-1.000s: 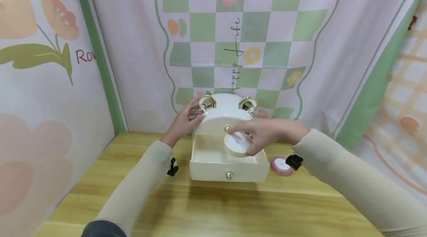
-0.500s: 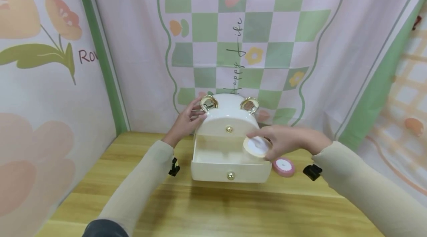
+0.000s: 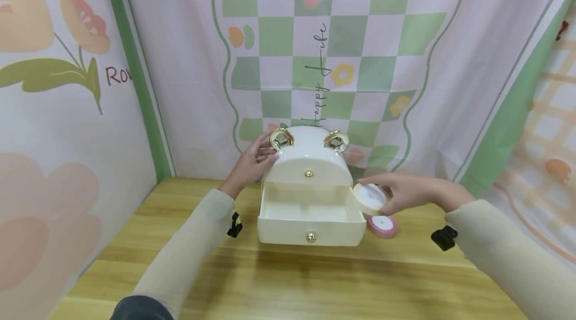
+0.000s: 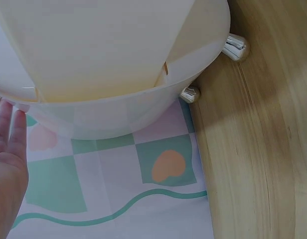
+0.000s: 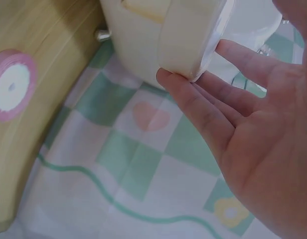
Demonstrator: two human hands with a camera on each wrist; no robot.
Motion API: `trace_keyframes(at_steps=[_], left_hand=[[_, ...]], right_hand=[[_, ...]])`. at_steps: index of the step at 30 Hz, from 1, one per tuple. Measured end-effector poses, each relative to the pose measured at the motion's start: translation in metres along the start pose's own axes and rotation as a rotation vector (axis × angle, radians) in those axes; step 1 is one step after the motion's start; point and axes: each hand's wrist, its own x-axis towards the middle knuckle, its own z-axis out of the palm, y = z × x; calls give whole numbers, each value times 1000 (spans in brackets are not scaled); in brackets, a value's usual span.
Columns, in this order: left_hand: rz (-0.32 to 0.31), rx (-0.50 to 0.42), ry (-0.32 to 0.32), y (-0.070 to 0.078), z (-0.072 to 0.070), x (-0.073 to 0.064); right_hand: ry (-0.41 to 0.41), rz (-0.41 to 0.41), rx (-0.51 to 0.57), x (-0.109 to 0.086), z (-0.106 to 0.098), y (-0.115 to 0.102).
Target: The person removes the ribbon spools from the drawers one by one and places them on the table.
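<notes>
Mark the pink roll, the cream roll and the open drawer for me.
Pink roll (image 3: 382,223), head view: white face.
Cream roll (image 3: 370,196), head view: white face.
Open drawer (image 3: 288,232), head view: front panel.

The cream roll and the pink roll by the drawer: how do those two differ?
The cream roll is pale cream around its white face; the pink roll is bright pink around its own.
The cream roll is in the grip of the right hand; the pink roll lies untouched on the table.
In the right wrist view, the cream roll shows mostly its side, the pink roll its face.
Both are round.
</notes>
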Motion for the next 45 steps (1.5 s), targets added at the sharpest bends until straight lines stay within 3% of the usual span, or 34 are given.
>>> trace_keyframes(at_steps=[5, 17, 38, 45], left_hand=[[9, 22, -1, 0, 0, 0], [20, 29, -2, -1, 0, 0], [16, 16, 4, 0, -1, -1], [4, 17, 1, 0, -1, -1]], right_hand=[[11, -5, 45, -7, 1, 13], [46, 3, 34, -18, 16, 41], [112, 160, -24, -40, 52, 114], [154, 113, 40, -49, 62, 132]])
